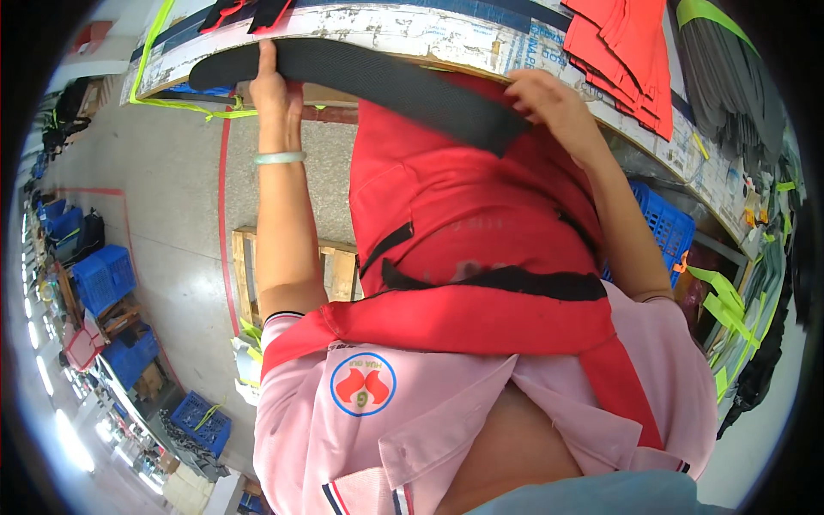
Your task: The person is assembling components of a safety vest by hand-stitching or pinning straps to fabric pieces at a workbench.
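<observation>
The left hand is pressing flat, fingers extended together, on the left portion of a long black mesh strip that is lying along the near edge of the worktable. The right hand is pinching the strip's right end, with curled fingers closing over the fabric just above the red apron. Red fabric pieces are lying stacked on the table to the right, and a blue crate is sitting below the table edge.
</observation>
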Demonstrator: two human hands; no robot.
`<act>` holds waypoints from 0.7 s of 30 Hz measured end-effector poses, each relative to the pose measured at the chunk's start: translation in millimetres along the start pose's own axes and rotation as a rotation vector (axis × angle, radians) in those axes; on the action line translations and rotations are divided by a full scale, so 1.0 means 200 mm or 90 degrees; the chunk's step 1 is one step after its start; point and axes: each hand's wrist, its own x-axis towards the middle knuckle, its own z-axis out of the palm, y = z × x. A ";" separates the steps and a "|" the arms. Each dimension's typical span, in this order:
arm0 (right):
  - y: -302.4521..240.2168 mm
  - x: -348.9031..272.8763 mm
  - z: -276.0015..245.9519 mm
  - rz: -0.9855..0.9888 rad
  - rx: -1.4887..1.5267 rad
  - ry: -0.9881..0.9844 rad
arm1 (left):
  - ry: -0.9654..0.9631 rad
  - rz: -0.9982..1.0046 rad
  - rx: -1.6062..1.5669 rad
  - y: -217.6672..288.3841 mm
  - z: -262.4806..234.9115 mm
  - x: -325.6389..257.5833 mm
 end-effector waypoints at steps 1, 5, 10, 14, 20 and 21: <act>-0.02 0.01 0.02 0.025 -0.104 -0.120 | 0.006 0.010 -0.008 0.00 0.05 -0.02; 0.03 0.00 0.10 0.096 -0.047 -0.234 | -0.058 -0.170 0.219 -0.02 0.30 -0.28; 0.09 0.10 0.30 -0.025 0.099 -0.073 | -0.363 -0.366 0.177 -0.26 0.41 -0.80; 0.02 0.15 0.35 -0.077 0.143 -0.129 | -0.364 -0.257 0.274 -0.18 0.35 -0.63; -0.06 0.29 0.21 -0.125 -0.010 -0.112 | -0.272 -0.162 0.298 0.16 0.38 -0.10; -0.06 0.30 0.21 -0.128 -0.012 -0.112 | -0.261 -0.144 0.276 0.21 0.36 0.00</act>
